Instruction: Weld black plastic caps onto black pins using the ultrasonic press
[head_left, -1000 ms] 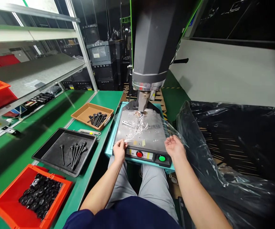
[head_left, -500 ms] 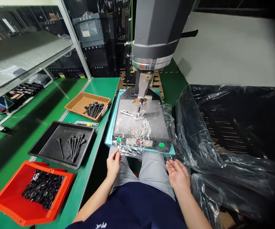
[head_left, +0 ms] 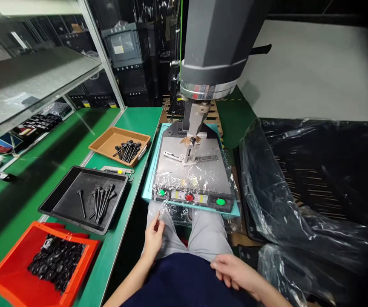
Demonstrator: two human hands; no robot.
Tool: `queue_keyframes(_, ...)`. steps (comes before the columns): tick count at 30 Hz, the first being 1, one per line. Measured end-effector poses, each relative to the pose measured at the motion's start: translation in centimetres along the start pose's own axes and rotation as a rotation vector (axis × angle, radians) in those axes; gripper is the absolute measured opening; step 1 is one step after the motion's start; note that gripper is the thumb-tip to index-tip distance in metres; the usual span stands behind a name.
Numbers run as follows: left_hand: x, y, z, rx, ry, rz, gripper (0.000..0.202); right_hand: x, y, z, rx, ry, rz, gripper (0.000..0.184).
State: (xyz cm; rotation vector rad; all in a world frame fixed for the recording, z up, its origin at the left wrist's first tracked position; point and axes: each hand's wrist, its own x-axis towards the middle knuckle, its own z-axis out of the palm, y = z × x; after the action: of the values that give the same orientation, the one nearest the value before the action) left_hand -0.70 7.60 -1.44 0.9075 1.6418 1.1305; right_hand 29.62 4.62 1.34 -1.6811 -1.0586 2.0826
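My left hand lies on my left thigh, fingers loosely extended and thumb raised. It sits just below the hanging edge of a clear plastic film. The film is draped over the machine's metal base plate and its front panel, which carries a red button and two green buttons. My right hand rests flat on my dark shirt at my lap and holds nothing. Above the plate stands the press head, with its horn over a small fixture.
On the green bench to the left are a brown tray with black pins, a black tray with several pins, and a red bin of black rings. A large bin lined with black plastic stands at the right. A metal shelf overhangs the left side.
Both hands drew back from the machine's front edge towards my lap. The film came forward with them and now drapes over the button panel. The right hand dropped onto my shirt.
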Motion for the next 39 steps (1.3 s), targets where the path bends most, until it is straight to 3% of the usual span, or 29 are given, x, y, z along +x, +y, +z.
queue_keyframes(2,0.0,-0.2,-0.2,-0.002,-0.038,0.009,0.073,0.4,-5.3,-1.8,-0.207,-0.022,-0.262,0.030)
queue_keyframes(3,0.0,-0.1,-0.4,-0.008,-0.062,0.013,0.073,1.1,-8.8,-2.9,-0.260,0.059,-0.414,0.027)
queue_keyframes(6,-0.2,0.5,-0.8,-0.023,-0.137,0.022,0.074,4.4,-20.0,-6.0,-0.339,0.504,-0.817,0.025)
queue_keyframes(8,-0.4,1.2,-1.2,-0.020,-0.142,0.039,0.073,7.1,-26.6,-7.4,-0.364,0.684,-1.029,0.024)
queue_keyframes(10,-0.7,1.8,-1.6,-0.019,-0.101,0.058,0.073,9.4,-31.5,-8.1,-0.438,0.713,-1.139,0.024)
queue_keyframes(13,-1.1,1.9,-1.9,-0.048,-0.019,0.078,0.073,12.0,-35.3,-8.6,-0.552,0.631,-1.091,0.023)
queue_keyframes(17,-1.1,1.0,-1.6,-0.109,0.018,0.063,0.075,13.8,-36.0,-9.2,-0.595,0.606,-1.041,0.016)
queue_keyframes(21,-0.5,0.6,-1.2,-0.140,-0.028,0.015,0.075,14.7,-35.4,-9.1,-0.508,0.642,-1.064,0.019)
queue_keyframes(29,0.7,2.1,-1.0,-0.102,-0.074,0.079,0.061,14.3,-34.8,-7.6,0.010,0.517,-1.152,0.036)
queue_keyframes(34,1.2,5.3,0.1,-0.197,-0.110,0.123,0.052,11.2,-31.4,-6.3,0.226,0.383,-1.165,0.037)
queue_keyframes(39,2.3,11.1,2.7,-0.243,-0.212,0.224,0.042,6.9,-28.1,-4.5,0.299,0.297,-1.081,0.037)
